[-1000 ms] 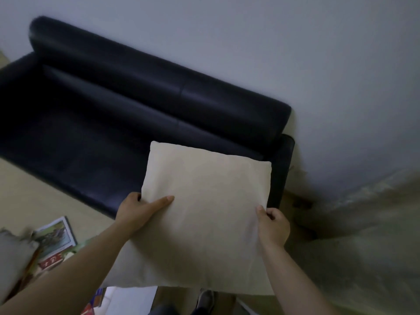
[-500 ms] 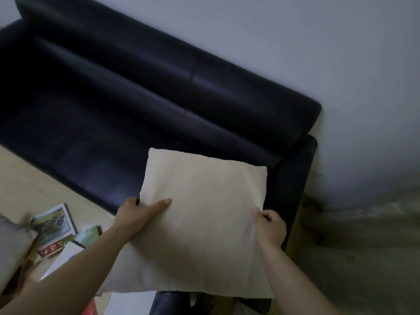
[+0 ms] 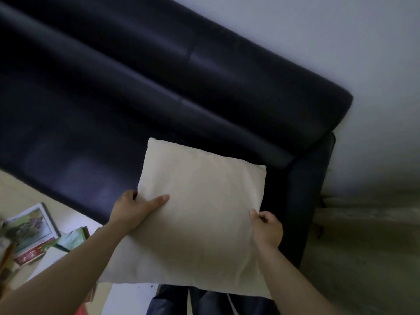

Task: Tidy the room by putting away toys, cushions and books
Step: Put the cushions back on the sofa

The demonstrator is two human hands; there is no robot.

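A square cream cushion (image 3: 200,214) is held in front of me, over the right end of a dark leather sofa (image 3: 127,92). My left hand (image 3: 134,210) grips its left edge, thumb on the front face. On the cushion's right edge my right hand (image 3: 267,226) pinches the fabric. The cushion's far corners overlap the sofa seat near the right armrest (image 3: 311,192). Whether it touches the seat I cannot tell.
Books and leaflets (image 3: 34,233) lie scattered on the pale floor at the lower left, with a white sheet (image 3: 134,298) beneath the cushion. A grey wall (image 3: 318,42) runs behind the sofa. Bare floor (image 3: 363,258) lies right of the armrest.
The view has come closer to the sofa and tilted down. The cushion, still in both hands, now sits further over the seat's right end.
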